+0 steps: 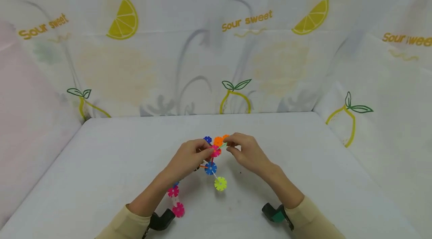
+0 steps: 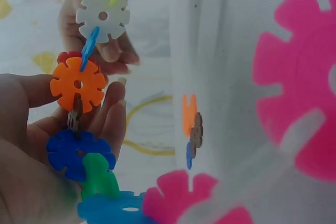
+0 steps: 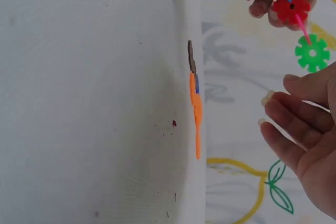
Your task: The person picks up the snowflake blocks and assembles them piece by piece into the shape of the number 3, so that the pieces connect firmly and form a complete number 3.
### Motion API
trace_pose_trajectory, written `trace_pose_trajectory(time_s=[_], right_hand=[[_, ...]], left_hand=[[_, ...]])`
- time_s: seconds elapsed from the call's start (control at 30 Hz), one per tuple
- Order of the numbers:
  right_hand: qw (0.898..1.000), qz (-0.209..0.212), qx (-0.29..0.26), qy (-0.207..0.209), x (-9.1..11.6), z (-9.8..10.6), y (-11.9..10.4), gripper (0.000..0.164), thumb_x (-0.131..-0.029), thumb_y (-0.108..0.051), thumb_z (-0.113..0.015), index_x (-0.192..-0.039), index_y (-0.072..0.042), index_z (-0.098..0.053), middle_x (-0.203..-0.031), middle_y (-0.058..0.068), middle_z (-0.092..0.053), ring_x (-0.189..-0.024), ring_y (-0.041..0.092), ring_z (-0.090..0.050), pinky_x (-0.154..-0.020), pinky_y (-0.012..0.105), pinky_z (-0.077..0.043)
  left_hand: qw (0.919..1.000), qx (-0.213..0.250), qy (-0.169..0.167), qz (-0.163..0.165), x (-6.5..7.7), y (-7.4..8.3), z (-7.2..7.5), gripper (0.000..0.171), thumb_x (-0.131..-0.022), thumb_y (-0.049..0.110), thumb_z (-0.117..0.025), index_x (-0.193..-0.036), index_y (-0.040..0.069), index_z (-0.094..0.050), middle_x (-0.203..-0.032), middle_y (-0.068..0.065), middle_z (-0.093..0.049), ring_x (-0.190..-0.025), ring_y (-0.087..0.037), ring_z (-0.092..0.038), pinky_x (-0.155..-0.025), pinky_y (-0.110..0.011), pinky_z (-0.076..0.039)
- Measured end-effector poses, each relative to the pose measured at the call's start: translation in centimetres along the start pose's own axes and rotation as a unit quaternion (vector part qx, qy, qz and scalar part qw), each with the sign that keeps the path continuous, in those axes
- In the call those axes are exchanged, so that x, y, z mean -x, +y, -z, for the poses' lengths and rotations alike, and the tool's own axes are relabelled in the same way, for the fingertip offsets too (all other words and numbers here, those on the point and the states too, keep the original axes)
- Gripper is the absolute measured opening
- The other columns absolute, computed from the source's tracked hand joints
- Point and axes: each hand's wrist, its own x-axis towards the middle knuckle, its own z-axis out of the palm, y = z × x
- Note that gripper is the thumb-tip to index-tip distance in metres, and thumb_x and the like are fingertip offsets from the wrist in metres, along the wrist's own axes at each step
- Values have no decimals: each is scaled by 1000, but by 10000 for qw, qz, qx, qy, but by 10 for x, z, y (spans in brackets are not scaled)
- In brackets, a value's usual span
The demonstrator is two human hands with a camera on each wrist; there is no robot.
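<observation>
My left hand [image 1: 189, 156] pinches a chain of slotted, flower-shaped plastic discs. In the left wrist view an orange disc [image 2: 77, 84] lies at its thumb, with a white disc [image 2: 103, 16] above and a dark blue disc [image 2: 81, 153] below. Pink discs [image 1: 178, 209] hang near the left forearm; a yellow disc [image 1: 221, 183] dangles below a blue disc [image 1: 210, 168]. My right hand [image 1: 249, 153] has relaxed fingers beside a green disc [image 3: 312, 52], which joins a red disc [image 3: 291, 7] by a pink one. No disc shows between the right fingers.
A small joined group with orange pieces [image 1: 218, 141], brown and dark blue ones lies on the white table [image 1: 287, 130] beyond the hands. Lemon-patterned cloth [image 1: 162, 63] encloses the back and sides. Black wrist devices [image 1: 162, 219] sit on both wrists. A tiny dark speck [image 3: 174, 123] marks the tabletop.
</observation>
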Motion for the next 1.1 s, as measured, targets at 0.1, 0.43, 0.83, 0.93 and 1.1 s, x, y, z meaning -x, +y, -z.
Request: trace_pose_trajectory(time_s=[0.1,0.43,0.83,0.93,1.1], right_hand=[[9972,-667,-60,-344,-3,-2,4,25,-88,1,-69,-113,-3,-70,-100,7,-72,-88,15,-69,-82,30,-59],[9741,-1871,-242,-1245,-23,-15,11,22,-87,-1,-68,-109,-5,-71,-102,11,-71,-88,17,-59,-80,31,-52],[9570,-2449,192,-1542,-36,-39,12,27,-81,-5,-78,-106,-4,-71,-93,6,-66,-84,17,-57,-72,28,-53],[9541,-2476,439,-1625,-38,-46,12,27,-81,-7,-78,-107,-3,-72,-95,6,-64,-86,18,-56,-76,30,-53],[9512,-2503,604,-1701,-38,-49,15,15,-82,-5,-74,-97,-4,-72,-87,3,-63,-81,17,-55,-72,30,-51]], left_hand=[[9999,123,-68,84,-1,4,5,20,-96,32,-63,-92,13,-66,-85,0,-73,-80,-18,-68,-60,-31,-55],[9992,395,85,0,-12,24,20,23,-96,32,-63,-95,9,-68,-89,-7,-73,-74,-18,-70,-62,-31,-55],[9992,354,-160,28,-21,27,31,25,-96,34,-62,-96,10,-68,-89,-7,-70,-69,-20,-68,-56,-29,-49],[9991,366,-157,140,-22,24,37,26,-96,34,-62,-98,9,-68,-95,-8,-72,-76,-19,-72,-59,-29,-50],[9991,308,-144,258,-21,22,44,26,-96,35,-62,-98,9,-67,-99,-9,-72,-81,-19,-73,-61,-30,-52]])
